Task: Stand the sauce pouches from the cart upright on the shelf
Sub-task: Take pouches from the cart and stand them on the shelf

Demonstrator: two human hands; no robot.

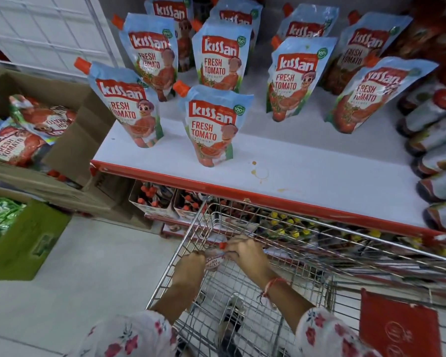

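Several blue Kissan tomato sauce pouches with orange caps stand upright on the white shelf (307, 161); the nearest one (211, 124) is close to the red front edge. Both my hands are down inside the wire cart (307, 243). My left hand (188, 264) and my right hand (245, 251) grip one sauce pouch (214, 260) between them. Its orange cap pokes out by my right fingers. Most of that pouch is hidden by my hands.
An open cardboard box (70, 140) at the left holds more pouches lying flat. A green box (23, 243) stands on the floor below it. Dark bottles (435, 140) line the shelf's right side. A red flap (399, 328) hangs on the cart's near right.
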